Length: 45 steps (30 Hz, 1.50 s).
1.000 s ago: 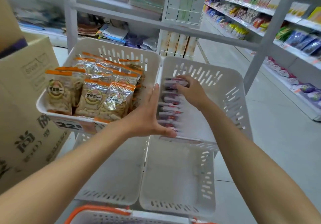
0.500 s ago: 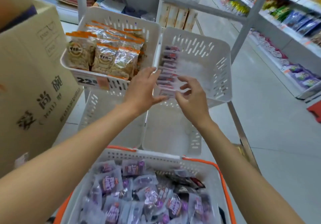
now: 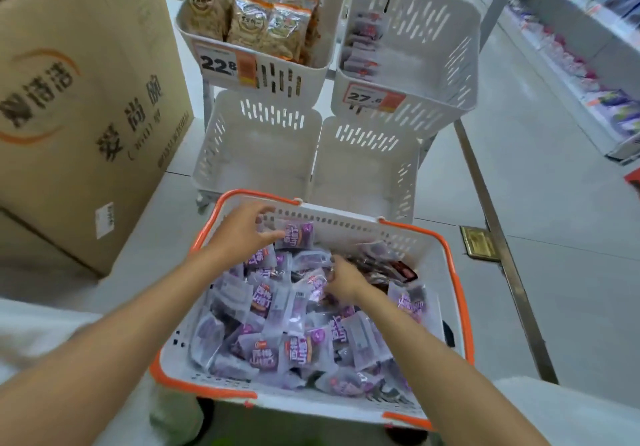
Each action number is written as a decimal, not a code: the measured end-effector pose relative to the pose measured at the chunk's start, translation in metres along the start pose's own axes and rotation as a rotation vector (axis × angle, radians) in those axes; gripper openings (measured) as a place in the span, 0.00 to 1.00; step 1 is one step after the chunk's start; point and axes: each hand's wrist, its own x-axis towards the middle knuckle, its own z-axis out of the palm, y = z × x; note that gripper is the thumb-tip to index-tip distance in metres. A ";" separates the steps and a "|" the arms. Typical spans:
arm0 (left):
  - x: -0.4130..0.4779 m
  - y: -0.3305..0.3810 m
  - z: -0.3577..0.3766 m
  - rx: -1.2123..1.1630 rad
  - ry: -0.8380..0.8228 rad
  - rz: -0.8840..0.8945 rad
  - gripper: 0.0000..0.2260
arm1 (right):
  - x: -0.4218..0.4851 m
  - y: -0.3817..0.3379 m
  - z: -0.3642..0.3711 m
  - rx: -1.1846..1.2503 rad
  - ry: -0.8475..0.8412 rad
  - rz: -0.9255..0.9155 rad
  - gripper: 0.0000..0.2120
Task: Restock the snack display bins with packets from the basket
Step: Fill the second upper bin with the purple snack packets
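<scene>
The purple packets (image 3: 298, 345) lie heaped in the orange-rimmed basket (image 3: 460, 307) just before the person. The left hand (image 3: 242, 229), fingers loosely spread, touches an upright packet (image 3: 298, 236) by the far wall; the right hand (image 3: 346, 277) curls its fingers into the heap, and I cannot tell whether they grip. Beyond stand white display bins (image 3: 450, 65), with a cardboard box (image 3: 86, 99) to their left.

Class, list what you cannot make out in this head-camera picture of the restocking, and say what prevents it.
Head view: right hand fingertips, buried among purple packets; grip unclear.
Head view: right price tag, last digit blurred.
Head view: cardboard box, cut off by left edge.
Head view: aisle shelf goods, motion-blurred.
</scene>
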 end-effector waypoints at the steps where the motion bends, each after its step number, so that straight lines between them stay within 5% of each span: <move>1: -0.003 -0.002 0.003 -0.033 -0.001 -0.018 0.28 | 0.003 -0.001 -0.001 -0.017 0.034 0.020 0.20; 8: -0.016 -0.007 0.019 -0.154 -0.047 -0.130 0.32 | -0.003 -0.009 0.012 0.054 -0.099 -0.024 0.32; 13: -0.024 0.002 0.028 -0.142 -0.092 -0.107 0.37 | -0.010 0.008 -0.023 0.304 0.143 -0.041 0.07; 15: -0.029 0.017 0.036 -0.212 -0.229 -0.086 0.38 | -0.028 0.001 -0.047 0.517 0.132 -0.110 0.08; 17: -0.033 0.030 0.049 -0.351 -0.379 -0.065 0.24 | -0.046 -0.010 -0.060 0.660 0.048 -0.186 0.09; 19: -0.033 0.034 0.059 -0.487 -0.422 -0.086 0.08 | -0.056 -0.010 -0.061 0.569 0.009 -0.249 0.12; 21: -0.029 0.028 0.065 -0.539 -0.396 -0.181 0.05 | -0.064 0.005 -0.052 0.372 0.005 -0.236 0.22; 23: -0.026 0.018 0.068 -0.579 -0.398 -0.289 0.07 | -0.072 0.034 -0.036 0.083 -0.038 -0.161 0.30; 26: -0.025 0.009 0.071 -0.653 -0.436 -0.419 0.17 | -0.081 0.069 -0.015 -0.374 -0.180 -0.071 0.19; 29: -0.024 0.004 0.073 -0.730 -0.418 -0.464 0.19 | -0.079 0.069 -0.027 -0.198 -0.023 -0.107 0.17; 33: -0.026 0.018 0.070 -0.898 -0.510 -0.448 0.27 | -0.084 0.020 -0.053 0.113 0.548 -0.368 0.10; 37: -0.024 0.036 0.068 -1.119 -0.480 -0.462 0.27 | -0.087 -0.016 -0.043 0.275 0.201 -0.486 0.11; 40: -0.019 0.029 0.063 -1.149 -0.353 -0.476 0.22 | -0.074 -0.023 -0.053 0.584 0.295 -0.358 0.18; 43: -0.016 0.029 0.056 -1.106 -0.457 -0.398 0.22 | -0.057 -0.021 -0.066 0.450 0.271 -0.253 0.29; 45: -0.012 0.038 0.053 -0.912 -0.518 -0.292 0.20 | -0.050 -0.023 -0.070 0.408 0.240 -0.315 0.25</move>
